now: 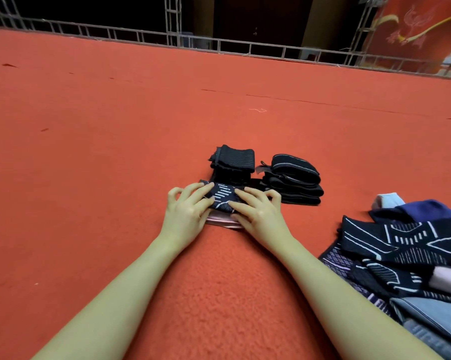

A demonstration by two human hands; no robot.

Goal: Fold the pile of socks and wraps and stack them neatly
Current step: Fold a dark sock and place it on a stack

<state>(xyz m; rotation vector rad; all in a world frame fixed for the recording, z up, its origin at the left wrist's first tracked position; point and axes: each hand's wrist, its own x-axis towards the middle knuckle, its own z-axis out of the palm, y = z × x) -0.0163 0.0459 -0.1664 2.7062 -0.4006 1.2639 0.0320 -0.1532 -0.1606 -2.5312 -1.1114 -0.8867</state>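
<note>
We see two bare forearms reaching forward over a red carpet (115, 126). The left hand (184, 210) and right hand (255, 211) press down on a folded dark patterned sock (223, 197), fingers bent over its edges, holding it on a small pinkish pile. Just behind it stands a stack of black wraps (232, 162), with a second black stack (293, 181) just beside that. The unfolded pile of socks (401, 255) lies to the right.

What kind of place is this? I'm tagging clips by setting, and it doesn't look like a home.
Probably an indoor stage or event hall: a wide red carpet as the work surface, metal truss framing along its far edge, and a red banner at the back right.
</note>
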